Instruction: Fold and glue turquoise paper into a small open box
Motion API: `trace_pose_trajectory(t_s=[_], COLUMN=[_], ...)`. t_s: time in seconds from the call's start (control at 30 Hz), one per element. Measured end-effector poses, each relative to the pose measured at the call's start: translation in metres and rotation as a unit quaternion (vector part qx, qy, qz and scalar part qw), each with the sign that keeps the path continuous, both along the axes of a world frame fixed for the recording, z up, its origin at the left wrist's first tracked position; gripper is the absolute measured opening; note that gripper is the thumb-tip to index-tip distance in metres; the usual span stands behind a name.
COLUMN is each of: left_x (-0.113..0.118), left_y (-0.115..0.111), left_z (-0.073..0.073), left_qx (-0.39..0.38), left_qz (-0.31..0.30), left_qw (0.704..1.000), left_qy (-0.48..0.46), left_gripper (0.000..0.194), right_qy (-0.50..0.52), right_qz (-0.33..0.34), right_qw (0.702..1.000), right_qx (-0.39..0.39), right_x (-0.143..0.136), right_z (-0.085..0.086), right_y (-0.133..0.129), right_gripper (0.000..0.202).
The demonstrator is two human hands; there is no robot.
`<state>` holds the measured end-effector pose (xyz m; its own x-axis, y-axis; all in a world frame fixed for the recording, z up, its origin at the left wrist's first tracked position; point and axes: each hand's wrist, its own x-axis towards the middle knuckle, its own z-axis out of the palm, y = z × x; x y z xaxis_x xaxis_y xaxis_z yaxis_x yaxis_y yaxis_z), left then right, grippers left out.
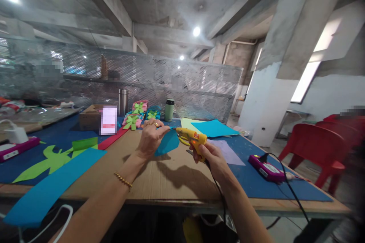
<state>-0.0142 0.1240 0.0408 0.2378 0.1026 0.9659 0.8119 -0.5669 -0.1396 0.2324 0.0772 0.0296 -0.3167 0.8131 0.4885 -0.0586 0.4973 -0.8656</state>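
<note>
A yellow hot glue gun with a small orange light is gripped in my right hand, its nozzle pointing left. My left hand pinches a blue sheet piece by its upper edge, above the cardboard. The nozzle meets or nearly meets that edge; I cannot tell which. Beside the gun, a yellow loop and a dark pointed tip show near my right fingers, partly hidden. The gun's black cord hangs down past my right wrist.
A long blue strip and green cut-outs lie left. Behind stand a phone, decorated pink pieces, a steel flask and a green bottle. Blue sheets and a purple power strip lie right.
</note>
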Motion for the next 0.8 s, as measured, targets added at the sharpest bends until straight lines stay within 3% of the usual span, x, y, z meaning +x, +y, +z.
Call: trace_pose_trajectory(t_s=[0.8], left_x=[0.0005], left_y=[-0.0017], left_z=[0.001], left_qx=[0.006], left_qz=[0.003], left_qw=[1.0], left_qy=[0.011], left_gripper=[0.019], right_qy=[-0.01], right_qz=[-0.016], right_qw=[1.0], right_qx=[0.0], right_x=[0.0036], right_z=[-0.0009], right_y=[0.0025], right_gripper=[0.039])
